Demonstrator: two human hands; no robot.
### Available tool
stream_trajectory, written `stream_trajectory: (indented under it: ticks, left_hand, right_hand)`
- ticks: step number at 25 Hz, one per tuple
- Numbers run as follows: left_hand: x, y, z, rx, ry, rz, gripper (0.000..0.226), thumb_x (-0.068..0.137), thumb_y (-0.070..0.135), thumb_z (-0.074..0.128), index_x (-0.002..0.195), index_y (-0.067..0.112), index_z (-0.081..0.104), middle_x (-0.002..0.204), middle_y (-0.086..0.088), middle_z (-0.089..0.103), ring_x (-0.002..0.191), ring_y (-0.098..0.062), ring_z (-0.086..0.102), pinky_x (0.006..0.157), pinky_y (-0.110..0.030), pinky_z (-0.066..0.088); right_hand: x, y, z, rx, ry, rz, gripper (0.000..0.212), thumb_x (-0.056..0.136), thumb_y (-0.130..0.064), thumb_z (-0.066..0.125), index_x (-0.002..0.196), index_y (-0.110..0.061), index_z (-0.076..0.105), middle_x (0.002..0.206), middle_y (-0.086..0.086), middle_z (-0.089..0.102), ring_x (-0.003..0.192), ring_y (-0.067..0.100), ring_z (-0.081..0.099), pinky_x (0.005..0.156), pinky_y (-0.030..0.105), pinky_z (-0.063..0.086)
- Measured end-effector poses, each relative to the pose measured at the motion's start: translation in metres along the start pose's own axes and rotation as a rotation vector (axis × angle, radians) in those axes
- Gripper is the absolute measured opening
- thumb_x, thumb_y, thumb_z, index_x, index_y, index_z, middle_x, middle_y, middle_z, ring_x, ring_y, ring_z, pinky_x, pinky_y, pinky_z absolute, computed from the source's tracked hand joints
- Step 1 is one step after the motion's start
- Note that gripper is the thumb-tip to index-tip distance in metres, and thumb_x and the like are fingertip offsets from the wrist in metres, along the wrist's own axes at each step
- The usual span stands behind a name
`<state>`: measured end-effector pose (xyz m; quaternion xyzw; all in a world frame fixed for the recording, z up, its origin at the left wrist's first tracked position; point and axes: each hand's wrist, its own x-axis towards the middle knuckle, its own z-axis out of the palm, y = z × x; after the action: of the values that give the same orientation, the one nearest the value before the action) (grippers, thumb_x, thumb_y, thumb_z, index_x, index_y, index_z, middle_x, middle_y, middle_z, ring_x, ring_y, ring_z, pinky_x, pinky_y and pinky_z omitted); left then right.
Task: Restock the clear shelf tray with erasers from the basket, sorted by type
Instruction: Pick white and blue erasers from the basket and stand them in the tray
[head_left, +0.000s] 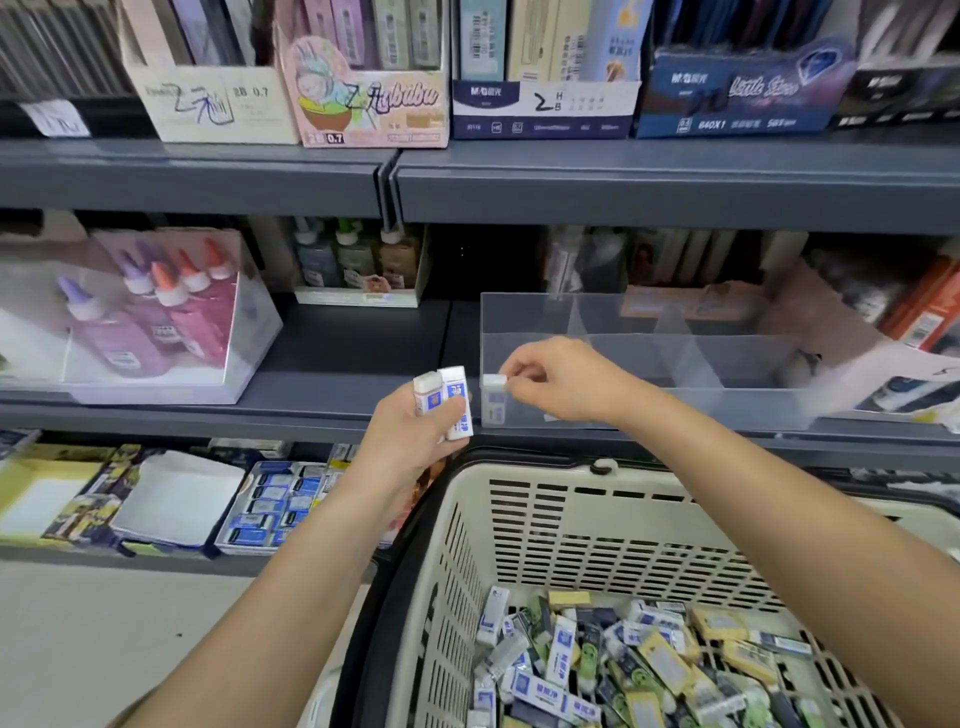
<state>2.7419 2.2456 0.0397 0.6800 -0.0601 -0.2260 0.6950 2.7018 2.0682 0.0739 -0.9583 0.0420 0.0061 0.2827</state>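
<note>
A clear divided shelf tray (644, 317) stands on the middle shelf. My right hand (561, 382) pinches the top of a white and blue eraser (493, 397) standing upright in the tray's front left corner. Just left of the tray, my left hand (415, 441) grips two white and blue erasers (451, 400) upright. Below, a beige plastic basket (571, 525) holds several mixed erasers (623, 670): white and blue, yellow, and dark ones with green.
A clear box of glue bottles (140, 317) sits on the same shelf at left. Small bottles (358, 260) stand behind. Boxes of pencil leads (540, 67) fill the upper shelf. A tray of blue erasers (275, 504) lies on the lower shelf.
</note>
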Motion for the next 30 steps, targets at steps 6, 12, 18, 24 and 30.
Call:
stream_trajectory:
  ticks: [6, 12, 18, 24, 30]
  left_hand:
    - [0.006, -0.004, -0.006, 0.04, -0.021, 0.009, 0.025, 0.091, 0.008, 0.057, 0.115, 0.014, 0.06, 0.101, -0.002, 0.069, 0.094, -0.014, 0.067, 0.078, -0.028, 0.056]
    - [0.004, 0.008, -0.015, -0.031, -0.103, 0.04, 0.019, 0.088, 0.008, 0.061, 0.107, 0.009, 0.064, 0.088, -0.001, 0.073, 0.083, -0.012, 0.07, 0.069, -0.023, 0.056]
    - [-0.008, 0.019, 0.003, -0.108, -0.116, 0.044, 0.007, 0.092, 0.007, 0.054, 0.094, 0.012, 0.059, 0.082, -0.005, 0.071, 0.072, -0.01, 0.069, 0.062, -0.021, 0.056]
    - [-0.004, 0.02, -0.002, -0.04, -0.025, 0.019, 0.013, 0.094, 0.011, 0.05, 0.104, 0.012, 0.058, 0.101, -0.004, 0.063, 0.095, -0.014, 0.062, 0.073, -0.028, 0.055]
    - [0.003, 0.014, -0.008, 0.082, 0.023, 0.051, 0.028, 0.093, 0.004, 0.051, 0.118, 0.013, 0.058, 0.108, 0.002, 0.06, 0.098, -0.015, 0.057, 0.077, -0.023, 0.05]
  right_hand:
    - [0.001, 0.0, 0.01, -0.199, -0.111, -0.007, 0.028, 0.084, -0.026, 0.059, 0.112, -0.023, 0.061, 0.112, -0.003, 0.066, 0.104, 0.018, 0.059, 0.086, 0.04, 0.051]
    - [-0.011, -0.016, 0.007, -0.099, 0.265, -0.137, 0.033, 0.085, -0.029, 0.057, 0.116, -0.022, 0.062, 0.11, -0.008, 0.065, 0.103, 0.01, 0.056, 0.092, 0.029, 0.044]
    - [-0.008, -0.026, -0.006, 0.453, 0.29, -0.062, 0.012, 0.087, -0.011, 0.06, 0.082, -0.019, 0.068, 0.074, -0.006, 0.068, 0.062, 0.0, 0.064, 0.059, 0.013, 0.048]
    - [0.01, -0.008, -0.017, 0.302, 0.35, 0.056, 0.007, 0.085, -0.023, 0.066, 0.079, -0.027, 0.066, 0.073, -0.003, 0.071, 0.065, 0.003, 0.067, 0.068, 0.013, 0.05]
    - [0.014, -0.007, 0.003, 0.099, 0.105, 0.096, 0.011, 0.089, -0.02, 0.061, 0.096, -0.019, 0.069, 0.095, -0.001, 0.07, 0.089, 0.011, 0.066, 0.09, 0.031, 0.051]
